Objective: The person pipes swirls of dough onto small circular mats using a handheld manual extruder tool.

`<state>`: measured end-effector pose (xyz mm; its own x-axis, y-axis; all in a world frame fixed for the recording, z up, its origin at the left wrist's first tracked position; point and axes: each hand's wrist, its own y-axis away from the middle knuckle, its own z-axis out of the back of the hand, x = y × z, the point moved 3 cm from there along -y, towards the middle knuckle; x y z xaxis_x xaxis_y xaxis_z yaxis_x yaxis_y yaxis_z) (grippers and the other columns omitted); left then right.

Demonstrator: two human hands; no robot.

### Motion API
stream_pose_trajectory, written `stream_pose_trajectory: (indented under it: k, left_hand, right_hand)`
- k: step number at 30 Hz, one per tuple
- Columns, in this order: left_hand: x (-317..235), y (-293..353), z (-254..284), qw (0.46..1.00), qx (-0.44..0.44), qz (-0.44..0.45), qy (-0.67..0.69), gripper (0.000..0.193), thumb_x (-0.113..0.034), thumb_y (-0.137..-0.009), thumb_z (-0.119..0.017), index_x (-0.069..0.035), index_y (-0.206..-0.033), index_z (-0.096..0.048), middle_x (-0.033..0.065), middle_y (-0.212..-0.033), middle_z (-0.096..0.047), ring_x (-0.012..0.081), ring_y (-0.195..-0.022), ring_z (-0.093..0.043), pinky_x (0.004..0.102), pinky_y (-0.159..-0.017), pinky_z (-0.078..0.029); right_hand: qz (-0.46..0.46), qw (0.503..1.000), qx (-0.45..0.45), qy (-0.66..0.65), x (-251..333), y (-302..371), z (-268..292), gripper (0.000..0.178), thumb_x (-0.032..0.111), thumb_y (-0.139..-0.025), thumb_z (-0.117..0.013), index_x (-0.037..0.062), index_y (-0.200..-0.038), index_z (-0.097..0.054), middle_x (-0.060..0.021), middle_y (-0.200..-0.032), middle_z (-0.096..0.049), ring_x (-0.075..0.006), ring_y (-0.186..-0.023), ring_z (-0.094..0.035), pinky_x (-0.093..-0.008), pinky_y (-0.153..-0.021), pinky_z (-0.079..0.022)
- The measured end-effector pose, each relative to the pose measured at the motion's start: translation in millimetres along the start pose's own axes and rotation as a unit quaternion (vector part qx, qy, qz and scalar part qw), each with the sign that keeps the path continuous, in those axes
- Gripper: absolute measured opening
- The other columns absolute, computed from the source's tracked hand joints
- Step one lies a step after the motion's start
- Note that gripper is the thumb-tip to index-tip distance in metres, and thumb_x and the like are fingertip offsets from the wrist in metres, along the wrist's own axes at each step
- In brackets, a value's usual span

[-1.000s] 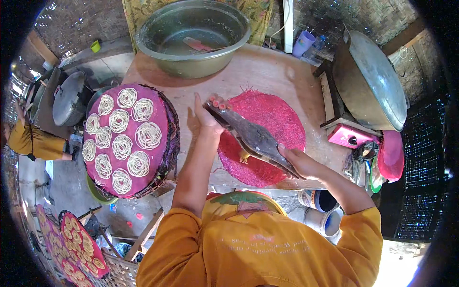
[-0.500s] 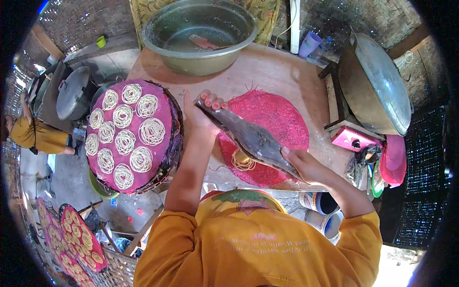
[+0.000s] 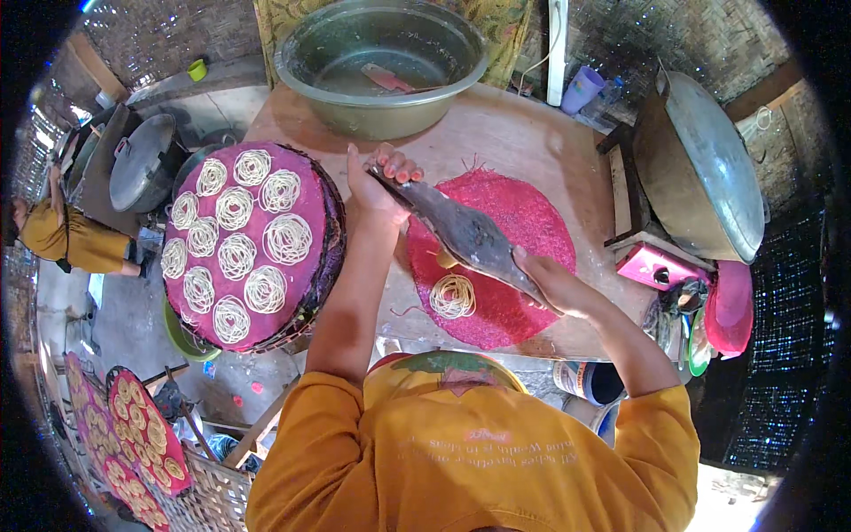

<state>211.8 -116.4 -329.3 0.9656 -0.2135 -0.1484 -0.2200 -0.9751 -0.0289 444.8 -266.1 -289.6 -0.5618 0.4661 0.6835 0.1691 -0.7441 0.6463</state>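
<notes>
One noodle nest (image 3: 453, 295) lies on the near part of the red mat (image 3: 523, 222) on the table (image 3: 523, 133), so most of that mat is bare and, I judge, the filling has barely begun, while the round tray (image 3: 301, 186) at left carries about ten nests. The grey press (image 3: 465, 232) hangs above the mat, left hand (image 3: 377, 182) closed round its far end, right hand (image 3: 550, 282) closed round its near end. Open table lies far and right, up to the big basin (image 3: 381, 53).
</notes>
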Motion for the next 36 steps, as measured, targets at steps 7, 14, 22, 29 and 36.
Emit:
stream_pose_trajectory:
  k: [7, 14, 22, 29, 36]
  left_hand:
    - [-20, -15, 4, 0.999, -0.034, -0.027, -0.003, 0.055, -0.059, -0.089, -0.023, -0.016, -0.058, -0.037, -0.0029, -0.047, -0.033, 0.0147, -0.043, -0.035, 0.0317, -0.051, -0.033]
    - [-14, -3, -9, 0.993, -0.105, -0.048, 0.021, 0.052, -0.054, -0.09, -0.022, -0.016, -0.057, -0.033, -0.0033, -0.044, -0.029, 0.0141, -0.039, -0.03, 0.0297, -0.046, -0.029]
    - [-38, 9, -22, 0.994, -0.064, -0.089, -0.022, 0.044, -0.045, -0.087, -0.033, -0.018, -0.053, -0.033, -0.0053, -0.043, -0.031, 0.0112, -0.037, -0.031, 0.0276, -0.043, -0.03]
    - [-15, -1, 9, 0.989, -0.123, -0.083, -0.001, 0.048, -0.051, -0.089, -0.025, -0.017, -0.055, -0.032, -0.0034, -0.043, -0.029, 0.0133, -0.038, -0.027, 0.0281, -0.045, -0.027]
    - [-70, -3, 6, 0.993, 0.021, -0.086, -0.08, 0.053, -0.061, -0.086, -0.028, -0.014, -0.062, -0.039, 0.0001, -0.051, -0.038, 0.0162, -0.047, -0.038, 0.031, -0.052, -0.035]
  right_hand:
    - [0.06, 0.995, -0.053, 0.056, 27, -23, 4, 0.072, 0.065, -0.088, -0.034, -0.0009, -0.086, -0.063, -0.0051, -0.055, -0.049, -0.0141, -0.05, -0.049, -0.0314, -0.046, -0.039]
    - [0.018, 0.993, -0.032, 0.115, 54, 3, 24, 0.068, 0.062, -0.088, -0.037, -0.0009, -0.091, -0.063, -0.0058, -0.056, -0.05, -0.015, -0.052, -0.051, -0.0316, -0.049, -0.04]
    - [0.087, 0.991, -0.027, 0.095, 48, -14, 11, 0.06, 0.057, -0.091, -0.038, 0.0019, -0.08, -0.059, 0.0024, -0.052, -0.04, -0.0093, -0.044, -0.039, -0.0264, -0.041, -0.031]
    - [0.098, 0.978, -0.072, 0.172, 37, -32, 27, 0.061, 0.057, -0.091, -0.037, 0.0012, -0.078, -0.058, 0.0005, -0.051, -0.042, -0.0102, -0.046, -0.042, -0.03, -0.043, -0.033]
    - [0.093, 0.986, -0.049, 0.132, 42, -57, 3, 0.064, 0.057, -0.09, -0.038, -0.001, -0.096, -0.063, -0.0138, -0.071, -0.06, -0.0208, -0.068, -0.056, -0.0371, -0.066, -0.044]
